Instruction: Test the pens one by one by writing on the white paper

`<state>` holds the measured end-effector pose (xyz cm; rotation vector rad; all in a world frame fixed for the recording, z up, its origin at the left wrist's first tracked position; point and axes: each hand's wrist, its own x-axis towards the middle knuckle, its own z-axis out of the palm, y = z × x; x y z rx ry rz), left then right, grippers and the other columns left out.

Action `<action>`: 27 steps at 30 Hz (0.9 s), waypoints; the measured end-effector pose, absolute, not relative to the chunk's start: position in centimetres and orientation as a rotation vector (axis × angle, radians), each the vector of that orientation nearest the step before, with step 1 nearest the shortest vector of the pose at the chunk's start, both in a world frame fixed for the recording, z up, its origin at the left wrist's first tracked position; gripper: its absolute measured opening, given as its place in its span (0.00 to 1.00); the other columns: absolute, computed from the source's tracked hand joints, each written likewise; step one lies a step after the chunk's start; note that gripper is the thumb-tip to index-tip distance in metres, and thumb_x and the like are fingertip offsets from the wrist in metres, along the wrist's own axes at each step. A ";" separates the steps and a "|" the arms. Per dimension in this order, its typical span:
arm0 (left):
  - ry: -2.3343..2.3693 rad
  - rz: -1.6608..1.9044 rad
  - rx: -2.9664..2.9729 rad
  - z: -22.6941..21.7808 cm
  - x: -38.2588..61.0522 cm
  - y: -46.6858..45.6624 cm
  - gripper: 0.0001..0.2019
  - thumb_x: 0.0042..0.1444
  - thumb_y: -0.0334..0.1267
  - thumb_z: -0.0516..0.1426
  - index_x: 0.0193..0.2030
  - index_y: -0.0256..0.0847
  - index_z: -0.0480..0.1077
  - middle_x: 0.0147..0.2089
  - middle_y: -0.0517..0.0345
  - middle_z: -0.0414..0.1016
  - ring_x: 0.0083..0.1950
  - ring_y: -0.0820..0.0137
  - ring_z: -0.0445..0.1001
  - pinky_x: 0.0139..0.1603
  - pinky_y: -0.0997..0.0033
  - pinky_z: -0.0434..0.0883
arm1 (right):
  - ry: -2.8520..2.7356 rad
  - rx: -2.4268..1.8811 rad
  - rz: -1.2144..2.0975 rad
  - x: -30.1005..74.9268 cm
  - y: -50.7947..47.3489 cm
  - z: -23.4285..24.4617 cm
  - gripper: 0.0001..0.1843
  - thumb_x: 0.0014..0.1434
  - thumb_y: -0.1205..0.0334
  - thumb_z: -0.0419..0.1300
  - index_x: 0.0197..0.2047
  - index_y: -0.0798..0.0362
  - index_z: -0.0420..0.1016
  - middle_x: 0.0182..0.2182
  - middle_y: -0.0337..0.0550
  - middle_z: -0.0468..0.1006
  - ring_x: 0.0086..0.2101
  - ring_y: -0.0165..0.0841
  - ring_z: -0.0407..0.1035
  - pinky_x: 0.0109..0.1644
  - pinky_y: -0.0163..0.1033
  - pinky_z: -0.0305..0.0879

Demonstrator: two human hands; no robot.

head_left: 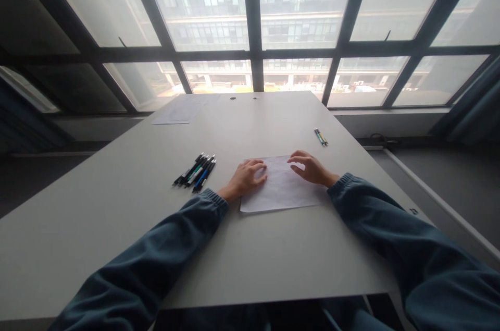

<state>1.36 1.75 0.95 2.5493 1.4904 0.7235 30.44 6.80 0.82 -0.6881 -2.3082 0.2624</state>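
Observation:
A white sheet of paper (279, 190) lies on the white table in front of me. My left hand (246, 179) rests over the paper's left edge, fingers apart and holding nothing. Above the right part of the sheet is my right hand (308, 168), its thumb and fingers curved with a gap between them and nothing in it. To the left of my left hand lies a bunch of several pens (195, 172), mostly black, with some blue and green ones. Beyond my right hand, two thin pens or pencils (321, 137) lie side by side.
More papers (175, 112) lie at the far left of the table (117, 206). Two small round holes (233, 98) sit near its far edge. Large framed windows (255, 54) stand behind. A cable (383, 138) lies on the floor at the right.

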 end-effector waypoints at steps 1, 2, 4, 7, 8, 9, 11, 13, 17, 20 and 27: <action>1.493 0.722 2.548 0.9 1.4 1.7 0.16 0.59 0.44 0.60 0.54 0.47 0.76 0.60 0.52 0.74 0.62 0.56 0.70 0.64 0.51 0.67 | -2.333 -0.685 0.269 30.3 6.6 0.7 0.10 0.63 0.64 0.59 0.46 0.49 0.79 0.44 0.48 0.78 0.44 0.38 0.73 0.51 0.45 0.71; 1.494 0.719 2.547 0.9 1.4 1.7 0.16 0.59 0.44 0.60 0.54 0.47 0.76 0.60 0.52 0.74 0.62 0.57 0.70 0.64 0.52 0.67 | -2.353 -0.688 0.278 30.2 6.5 0.5 0.10 0.63 0.64 0.60 0.46 0.48 0.80 0.44 0.48 0.78 0.44 0.38 0.73 0.51 0.45 0.71; 1.496 0.719 2.546 0.8 1.4 1.7 0.16 0.59 0.44 0.60 0.54 0.47 0.76 0.60 0.52 0.74 0.62 0.57 0.70 0.65 0.53 0.67 | -2.380 -0.707 0.304 30.0 6.4 0.4 0.09 0.63 0.64 0.60 0.44 0.48 0.81 0.43 0.47 0.78 0.44 0.38 0.73 0.51 0.44 0.71; 1.498 0.723 2.547 0.8 1.4 1.7 0.17 0.59 0.44 0.60 0.54 0.47 0.75 0.60 0.52 0.74 0.62 0.57 0.69 0.64 0.53 0.67 | -2.395 -0.728 0.325 30.0 6.4 0.4 0.08 0.63 0.65 0.60 0.42 0.49 0.82 0.42 0.47 0.79 0.43 0.37 0.73 0.50 0.43 0.71; 1.499 0.724 2.547 0.8 1.4 1.7 0.17 0.59 0.44 0.61 0.54 0.47 0.75 0.60 0.53 0.74 0.62 0.57 0.70 0.64 0.53 0.67 | -2.397 -0.732 0.324 30.0 6.3 0.4 0.08 0.63 0.65 0.60 0.42 0.49 0.82 0.42 0.47 0.79 0.43 0.37 0.73 0.50 0.43 0.71; 1.499 0.724 2.546 0.8 1.4 1.7 0.16 0.59 0.44 0.61 0.54 0.47 0.75 0.60 0.53 0.74 0.62 0.57 0.70 0.64 0.53 0.67 | -2.400 -0.735 0.322 30.1 6.3 0.5 0.08 0.63 0.65 0.60 0.41 0.48 0.82 0.41 0.47 0.79 0.43 0.37 0.73 0.50 0.43 0.71; 1.499 0.731 2.538 0.8 1.4 1.7 0.16 0.59 0.43 0.60 0.54 0.47 0.75 0.60 0.53 0.74 0.62 0.58 0.70 0.64 0.54 0.67 | -2.404 -0.742 0.316 30.0 6.2 0.7 0.09 0.63 0.65 0.60 0.40 0.48 0.82 0.41 0.46 0.79 0.43 0.37 0.73 0.49 0.43 0.71; 1.503 0.752 2.522 0.8 1.5 1.7 0.16 0.60 0.41 0.59 0.54 0.46 0.75 0.59 0.53 0.75 0.61 0.58 0.71 0.64 0.54 0.67 | -2.408 -0.749 0.315 30.0 6.1 0.8 0.09 0.63 0.66 0.59 0.40 0.48 0.82 0.41 0.46 0.79 0.43 0.37 0.73 0.49 0.43 0.70; 1.545 0.805 2.490 1.3 1.5 1.6 0.15 0.62 0.39 0.57 0.54 0.45 0.74 0.57 0.53 0.77 0.59 0.59 0.73 0.63 0.55 0.68 | -2.404 -0.757 0.335 29.9 6.1 0.7 0.09 0.62 0.66 0.59 0.40 0.49 0.82 0.41 0.47 0.79 0.43 0.37 0.73 0.49 0.43 0.70; 1.609 0.813 2.471 2.3 1.0 1.9 0.14 0.63 0.38 0.57 0.54 0.43 0.75 0.54 0.52 0.79 0.55 0.60 0.76 0.61 0.56 0.70 | -2.405 -0.766 0.340 30.0 6.3 0.4 0.10 0.62 0.66 0.59 0.40 0.49 0.82 0.42 0.47 0.79 0.42 0.37 0.73 0.49 0.43 0.70; 1.878 0.732 2.230 6.7 -5.5 4.8 0.13 0.59 0.40 0.61 0.48 0.40 0.79 0.46 0.52 0.82 0.46 0.62 0.80 0.52 0.64 0.75 | -2.402 -0.766 0.347 30.2 7.0 -0.5 0.10 0.62 0.64 0.58 0.40 0.49 0.82 0.41 0.47 0.79 0.42 0.38 0.73 0.48 0.42 0.70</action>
